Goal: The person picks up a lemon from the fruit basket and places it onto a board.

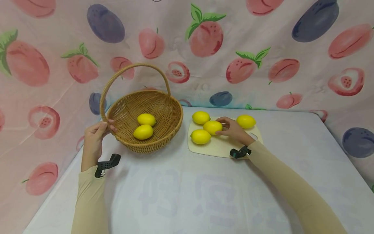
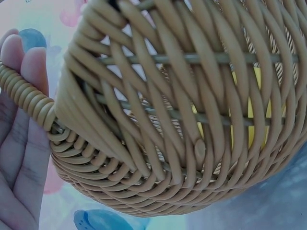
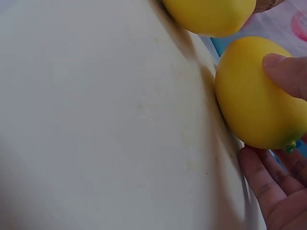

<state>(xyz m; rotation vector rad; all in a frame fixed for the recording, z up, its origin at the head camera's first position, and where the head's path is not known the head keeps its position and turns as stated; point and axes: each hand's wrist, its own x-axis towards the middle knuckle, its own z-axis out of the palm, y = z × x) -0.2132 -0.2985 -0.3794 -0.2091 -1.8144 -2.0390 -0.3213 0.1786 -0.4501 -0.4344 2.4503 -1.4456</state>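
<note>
My left hand [image 1: 94, 139] grips the foot of the handle of a brown wicker basket [image 1: 172, 115], at its left side. In the left wrist view the fingers lie around the coiled handle base [image 2: 29, 98]. Two yellow lemons [image 1: 146, 120] sit in the bowl of the basket. My right hand [image 1: 233, 130] holds a lemon [image 1: 212, 127] between thumb and fingers, over a cream cutting board [image 1: 216, 146]. The right wrist view has the thumb on top of this lemon [image 3: 254, 96] and fingertips beneath it. Two lemons [image 1: 200, 136] flank it, and another lemon [image 1: 246, 121] lies behind the hand.
A white cloth [image 1: 175, 188] covers the table. Behind it hangs a fruit-printed curtain [image 1: 204, 71]. The cutting board has a handle slot [image 1: 253, 136] at its right end. Black wrist cameras [image 1: 109, 162] are strapped to both wrists.
</note>
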